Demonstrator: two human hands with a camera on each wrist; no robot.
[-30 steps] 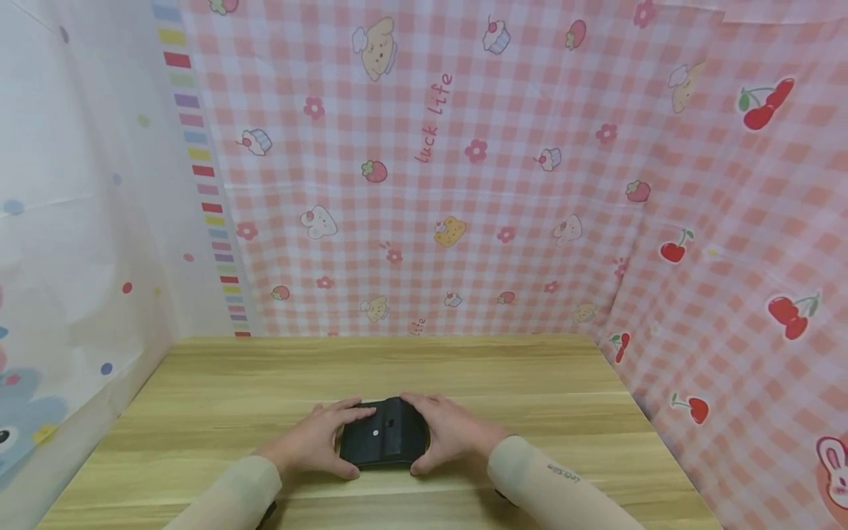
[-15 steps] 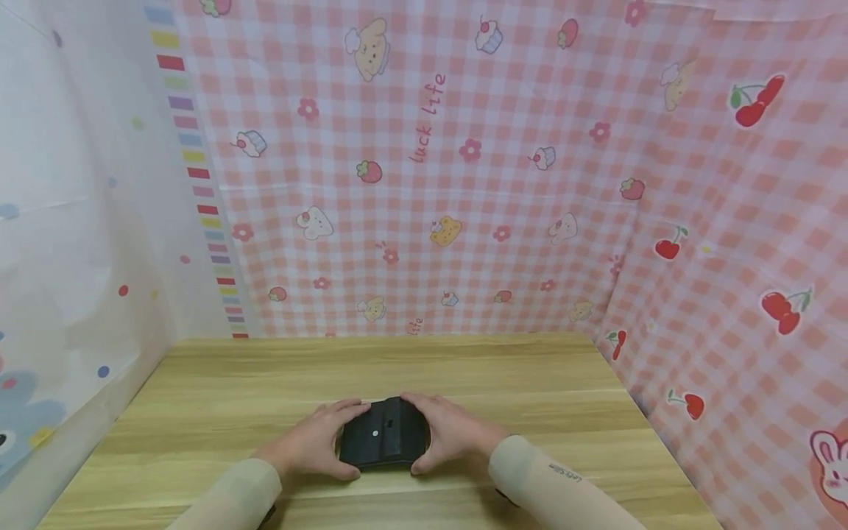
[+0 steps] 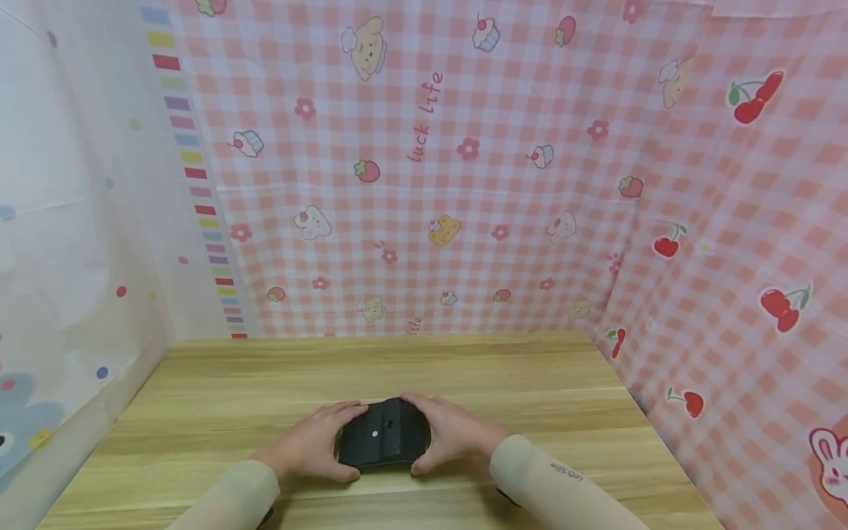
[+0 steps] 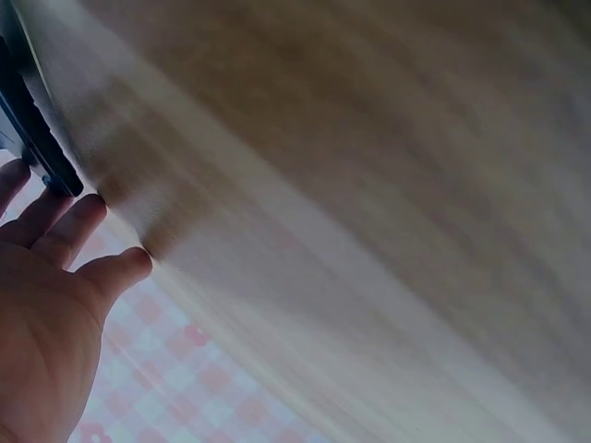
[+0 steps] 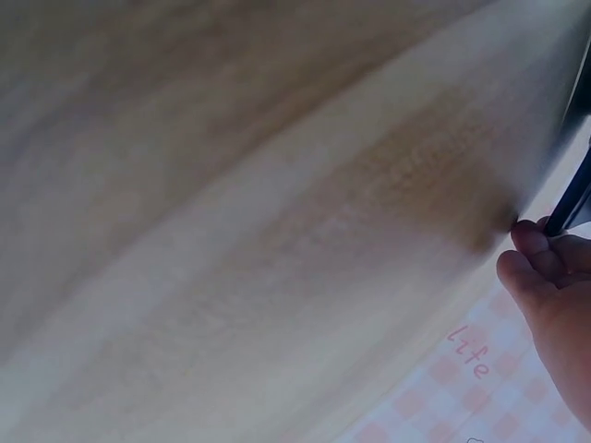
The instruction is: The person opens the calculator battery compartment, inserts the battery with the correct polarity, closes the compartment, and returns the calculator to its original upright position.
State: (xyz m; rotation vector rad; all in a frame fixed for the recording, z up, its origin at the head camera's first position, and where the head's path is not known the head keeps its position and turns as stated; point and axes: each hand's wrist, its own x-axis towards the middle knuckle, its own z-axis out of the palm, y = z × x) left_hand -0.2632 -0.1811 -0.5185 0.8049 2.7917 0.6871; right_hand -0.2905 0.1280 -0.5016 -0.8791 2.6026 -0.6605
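Observation:
A black wallet-like case lies on the wooden table in the head view, with a raised strip across its top and a small pale round dot beside it. My left hand grips its left end, thumb at the near corner and fingers at the far edge. Around the right end curls my right hand, thumb near and fingers far. The left wrist view catches the case's dark edge by the fingertips. Only a sliver of the case shows beyond the right hand in the right wrist view.
The wood-grain table stretches behind and to both sides of the hands. A pink checked cloth hangs at the back, and another pink cloth closes the right side. White dotted cloth hangs at the left.
A left finger that lay over the top of the case has drawn back to its far left edge. The head view has shifted slightly. The case and right hand stay nearly still.

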